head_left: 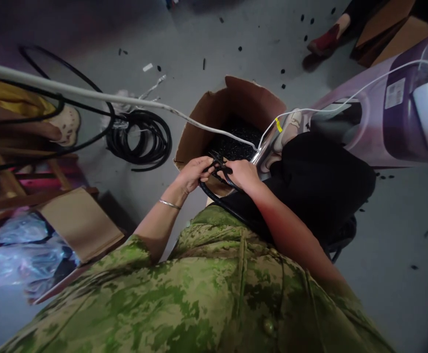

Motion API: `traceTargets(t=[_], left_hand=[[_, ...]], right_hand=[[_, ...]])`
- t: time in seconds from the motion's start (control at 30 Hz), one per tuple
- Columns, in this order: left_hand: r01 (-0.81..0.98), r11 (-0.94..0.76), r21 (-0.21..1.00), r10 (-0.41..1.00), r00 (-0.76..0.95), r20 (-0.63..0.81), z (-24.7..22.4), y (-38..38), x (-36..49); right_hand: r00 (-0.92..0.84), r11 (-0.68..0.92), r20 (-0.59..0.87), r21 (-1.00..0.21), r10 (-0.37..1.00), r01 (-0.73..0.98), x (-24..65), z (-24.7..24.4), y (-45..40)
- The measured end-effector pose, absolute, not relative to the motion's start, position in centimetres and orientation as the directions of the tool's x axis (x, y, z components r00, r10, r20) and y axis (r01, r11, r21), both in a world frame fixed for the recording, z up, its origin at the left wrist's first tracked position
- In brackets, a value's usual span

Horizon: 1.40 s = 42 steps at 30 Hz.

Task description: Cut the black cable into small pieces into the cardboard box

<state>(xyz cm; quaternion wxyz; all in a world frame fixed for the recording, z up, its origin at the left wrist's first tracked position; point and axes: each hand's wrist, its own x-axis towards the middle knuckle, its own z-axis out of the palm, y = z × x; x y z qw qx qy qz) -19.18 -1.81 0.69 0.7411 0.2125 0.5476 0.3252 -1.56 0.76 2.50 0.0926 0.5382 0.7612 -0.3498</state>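
Note:
My left hand (195,172), a metal bangle at its wrist, pinches a black piece that looks like the end of a corrugated tube. From below those fingers the black corrugated tube (221,202) runs back across my lap. Closed around a dark tool with pointed tips, probably scissors (219,164), my right hand (243,175) meets the left fingertips. The exact contact between tool and tube is too dark to make out. Both hands are over the near edge of an open cardboard box (195,130), which has many small black pieces (232,139) inside.
A coil of black tube (140,142) lies on the floor at left. A white cable (133,101) crosses above the box. To the right stands a purple-and-white plastic stool or housing (373,103). Carton and plastic bags (22,228) sit lower left. Other people's feet (64,125) show nearby.

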Motion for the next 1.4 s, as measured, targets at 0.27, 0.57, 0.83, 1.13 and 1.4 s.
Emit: traceTargets(t=[0.27,0.57,0.83,1.13,1.4], left_hand=[[-0.380,0.655,0.653,0.736,0.125,-0.665,0.4,-1.4,-18.6],[-0.385,0.495,0.779,0.869,0.190,-0.458,2.9,-2.1,-18.6],[-0.130,0.288,0.949,0.937,0.240,-0.252,4.5,-2.2,-19.4],[-0.528,0.474,0.704,0.880,0.309,-0.361,6.0,-4.3,-16.8],[-0.700,0.436,0.565,0.834,0.077,-0.547,5.3,-3.5,-15.9]], right_hand=[[-0.308,0.073,-0.587,-0.389,0.749,0.919,-1.5,2.3,1.4],[-0.303,0.004,-0.551,-0.477,0.777,0.879,-1.3,1.6,1.5],[-0.318,0.024,-0.536,-0.484,0.782,0.875,-1.2,1.8,1.7],[-0.320,0.017,-0.546,-0.487,0.774,0.873,-1.1,1.7,1.7],[-0.278,-0.069,-0.576,-0.507,0.769,0.859,-0.9,2.3,1.7]])
